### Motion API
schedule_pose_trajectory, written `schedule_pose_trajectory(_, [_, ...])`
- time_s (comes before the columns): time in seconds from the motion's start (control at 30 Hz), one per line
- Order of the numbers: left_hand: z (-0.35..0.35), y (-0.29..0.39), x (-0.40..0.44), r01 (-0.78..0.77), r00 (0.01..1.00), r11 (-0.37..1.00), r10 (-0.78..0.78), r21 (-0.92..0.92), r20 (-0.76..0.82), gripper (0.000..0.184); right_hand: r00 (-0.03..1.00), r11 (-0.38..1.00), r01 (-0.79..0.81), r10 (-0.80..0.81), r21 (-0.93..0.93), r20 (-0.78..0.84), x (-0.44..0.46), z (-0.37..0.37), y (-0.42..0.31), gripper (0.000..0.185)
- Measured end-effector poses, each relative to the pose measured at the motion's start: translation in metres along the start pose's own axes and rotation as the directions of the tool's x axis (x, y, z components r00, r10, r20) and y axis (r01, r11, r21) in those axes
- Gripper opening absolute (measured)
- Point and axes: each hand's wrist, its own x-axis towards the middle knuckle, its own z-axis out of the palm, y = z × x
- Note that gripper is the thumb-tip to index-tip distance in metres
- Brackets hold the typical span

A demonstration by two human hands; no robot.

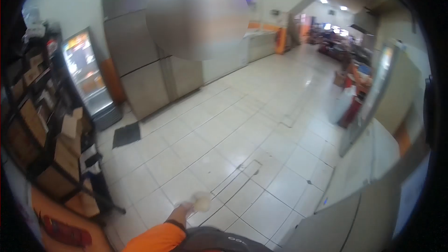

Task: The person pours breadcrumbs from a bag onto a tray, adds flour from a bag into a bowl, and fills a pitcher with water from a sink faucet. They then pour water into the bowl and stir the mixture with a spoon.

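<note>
Held by the left hand (188,206) is a pale round item (201,203), low in the frame and just left of centre; the fingers seem closed on its near edge, though blur hides exactly how they wrap and what it is. An orange sleeve (156,237) leads up to it from the bottom edge, and the item sits ahead of the dark garment (219,241), probably so that it does not brush the clothes. The right hand is out of the head view, so I cannot tell its grip.

Below the item lies the tiled floor (205,133). Boxes (66,158) fill the dark rack (111,203) along the left edge, likely ranged there to save floor space. At upper left, a glass-door cooler (88,74) stands beside a steel cabinet (140,60), and a dark mat (126,135) lies near both, perhaps against drips. A fire extinguisher (67,233) occupies the lower left corner, presumably for quick reach.
</note>
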Motion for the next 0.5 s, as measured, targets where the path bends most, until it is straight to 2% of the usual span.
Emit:
schedule_pose_trajectory(0.03, [0.017, 0.021, 0.008, -0.007, 1.0, 0.996, 0.005, -0.085, -0.026, 0.034, 0.995, 0.979, 0.079, -0.09, -0.189, -0.049, 0.051, -0.03, 0.015, 0.032])
schedule_pose_trajectory(0.07, [0.028, 0.038, 0.012, -0.047, 0.999, 0.994, 0.049, 0.096, -0.017, 0.032, 0.981, 0.953, 0.103, -0.145, -0.286, -0.13, 0.103, -0.062, 0.026, 0.032])
schedule_pose_trajectory(0.1, [0.037, 0.052, 0.019, -0.117, 0.993, 0.913, 0.114, 0.392, 0.029, 0.03, 0.957, 0.956, 0.088, -0.16, -0.281, -0.242, 0.158, -0.095, 0.031, 0.032])
schedule_pose_trajectory(0.13, [0.045, 0.061, 0.025, -0.195, 0.98, 0.724, 0.174, 0.661, 0.099, 0.028, 0.923, 0.993, 0.106, -0.081, 0.046, -0.376, 0.202, -0.132, 0.029, 0.028])
schedule_pose_trajectory(0.17, [0.051, 0.068, 0.031, -0.276, 0.957, 0.453, 0.211, 0.848, 0.198, 0.026, 0.866, 0.914, 0.203, 0.0, 0.35, -0.501, 0.246, -0.171, 0.025, 0.025])
schedule_pose_trajectory(0.23, [0.067, 0.081, 0.057, -0.381, 0.91, 0.043, 0.194, 0.924, 0.367, 0.023, 0.884, 0.751, 0.255, 0.074, 0.609, -0.461, 0.273, -0.274, -0.02, 0.023])
schedule_pose_trajectory(0.27, [0.077, 0.096, 0.072, -0.37, 0.912, 0.012, 0.197, 0.929, 0.361, 0.023, 0.865, 0.772, 0.282, 0.052, 0.57, -0.499, 0.286, -0.308, -0.033, 0.024])
schedule_pose_trajectory(0.3, [0.087, 0.115, 0.088, -0.347, 0.923, 0.04, 0.195, 0.937, 0.333, 0.024, 0.838, 0.79, 0.299, 0.051, 0.536, -0.543, 0.296, -0.335, -0.039, 0.024])
schedule_pose_trajectory(0.33, [0.101, 0.142, 0.106, -0.332, 0.927, 0.052, 0.202, 0.942, 0.316, 0.024, 0.878, 0.786, 0.228, 0.088, 0.574, -0.47, 0.302, -0.356, -0.043, 0.024])
schedule_pose_trajectory(0.37, [0.115, 0.172, 0.125, -0.32, 0.929, 0.053, 0.215, 0.946, 0.302, 0.024, 0.895, 0.832, 0.16, 0.105, 0.531, -0.434, 0.311, -0.366, -0.04, 0.024])
schedule_pose_trajectory(0.4, [0.131, 0.204, 0.142, -0.316, 0.927, 0.045, 0.229, 0.948, 0.298, 0.025, 0.899, 0.813, 0.194, 0.077, 0.549, -0.432, 0.313, -0.369, -0.037, 0.026])
schedule_pose_trajectory(0.43, [0.148, 0.235, 0.16, -0.315, 0.924, 0.033, 0.24, 0.948, 0.299, 0.025, 0.957, 0.752, 0.033, 0.167, 0.658, -0.239, 0.305, -0.368, -0.029, 0.029])
schedule_pose_trajectory(0.47, [0.17, 0.273, 0.18, -0.319, 0.916, 0.018, 0.262, 0.948, 0.303, 0.025, 0.992, 0.874, -0.026, 0.083, 0.484, -0.097, 0.325, -0.347, 0.0, 0.031])
schedule_pose_trajectory(0.5, [0.192, 0.313, 0.199, -0.327, 0.905, 0.0, 0.287, 0.945, 0.313, 0.026, 0.999, 0.967, 0.016, -0.007, 0.253, -0.039, 0.332, -0.328, 0.02, 0.03])
